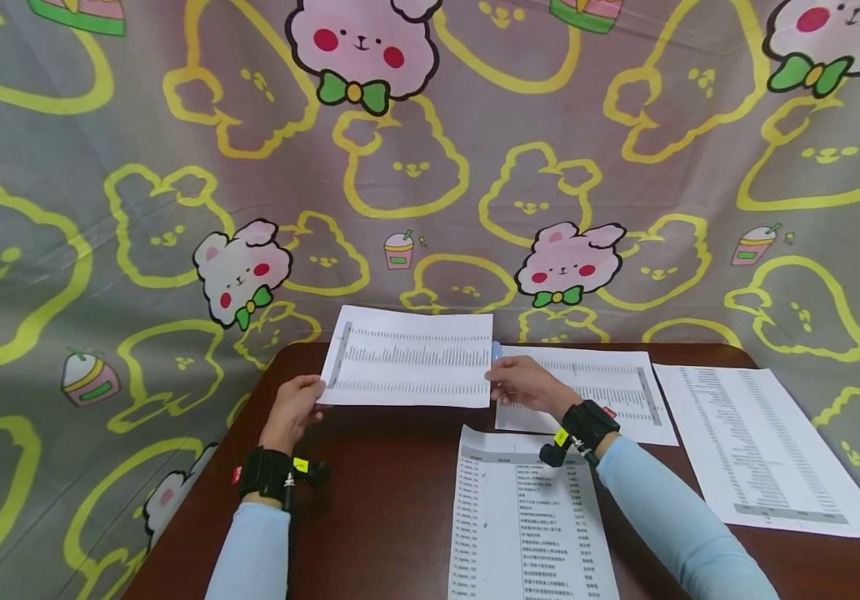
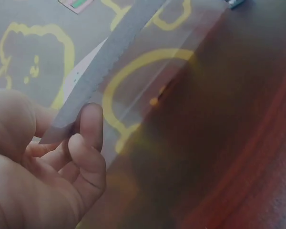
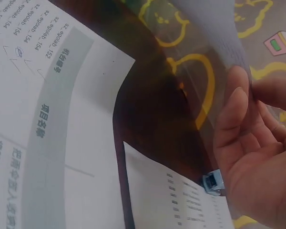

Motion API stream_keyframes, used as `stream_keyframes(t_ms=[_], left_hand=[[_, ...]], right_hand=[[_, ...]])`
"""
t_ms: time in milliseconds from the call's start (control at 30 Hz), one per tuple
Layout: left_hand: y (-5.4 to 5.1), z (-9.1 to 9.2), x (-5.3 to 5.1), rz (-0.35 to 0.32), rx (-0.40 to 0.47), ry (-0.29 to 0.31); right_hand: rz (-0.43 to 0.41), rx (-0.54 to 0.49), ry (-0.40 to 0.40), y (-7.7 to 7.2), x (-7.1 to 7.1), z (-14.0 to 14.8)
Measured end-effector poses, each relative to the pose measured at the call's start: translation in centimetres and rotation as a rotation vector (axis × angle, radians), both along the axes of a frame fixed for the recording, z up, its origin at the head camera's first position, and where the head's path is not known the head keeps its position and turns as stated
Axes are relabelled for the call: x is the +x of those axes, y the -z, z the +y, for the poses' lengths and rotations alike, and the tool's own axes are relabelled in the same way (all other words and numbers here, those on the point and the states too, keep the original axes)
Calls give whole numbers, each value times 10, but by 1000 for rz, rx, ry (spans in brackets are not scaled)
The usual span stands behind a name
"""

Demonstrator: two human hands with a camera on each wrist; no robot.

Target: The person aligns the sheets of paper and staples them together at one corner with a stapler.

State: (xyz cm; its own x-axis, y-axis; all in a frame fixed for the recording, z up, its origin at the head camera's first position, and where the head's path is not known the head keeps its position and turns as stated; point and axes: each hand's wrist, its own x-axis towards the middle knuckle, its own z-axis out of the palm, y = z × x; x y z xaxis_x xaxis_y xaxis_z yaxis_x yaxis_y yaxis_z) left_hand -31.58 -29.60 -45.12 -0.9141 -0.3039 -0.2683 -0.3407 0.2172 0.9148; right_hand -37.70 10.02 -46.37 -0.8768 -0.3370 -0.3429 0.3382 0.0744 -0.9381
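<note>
A person's two hands are apart, both pinching one printed sheet (image 1: 411,354) held raised over the dark brown surface (image 1: 377,492): the left hand (image 1: 295,410) at its lower left corner, the right hand (image 1: 533,385) at its right edge. A second sheet (image 1: 636,379) lies beyond the right hand, a larger table printout (image 1: 527,521) nearer the person, and another page (image 1: 763,450) farther right. A small light-blue object (image 3: 213,182) sits by the second sheet's edge.

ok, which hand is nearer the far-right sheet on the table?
Right. The right hand pinches the raised sheet by its right edge, left of the far-right sheet; the left hand pinches the opposite edge, farther left.
</note>
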Motion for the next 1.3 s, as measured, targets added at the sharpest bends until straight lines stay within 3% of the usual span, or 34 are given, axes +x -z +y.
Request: stream_keyframes(t_ms=[200,433,633,733,833,1067,1300], left_hand=[[-13,8,-1,60,-31,3],[-23,15,-1,86,44,5],[-30,19,2,73,227,17],[-32,23,4,102,351,10],[-32,27,5,140,421,18],[-31,44,8,192,360,66],[-39,57,6,237,256,54]], right_hand=[[21,-25,45,-5,3,6],[44,-56,52,-7,8,13],[62,-103,79,-8,9,17],[71,-139,84,-9,10,17],[79,-170,84,-9,13,17],[107,-210,81,-11,16,18],[174,-201,99,-7,15,22]])
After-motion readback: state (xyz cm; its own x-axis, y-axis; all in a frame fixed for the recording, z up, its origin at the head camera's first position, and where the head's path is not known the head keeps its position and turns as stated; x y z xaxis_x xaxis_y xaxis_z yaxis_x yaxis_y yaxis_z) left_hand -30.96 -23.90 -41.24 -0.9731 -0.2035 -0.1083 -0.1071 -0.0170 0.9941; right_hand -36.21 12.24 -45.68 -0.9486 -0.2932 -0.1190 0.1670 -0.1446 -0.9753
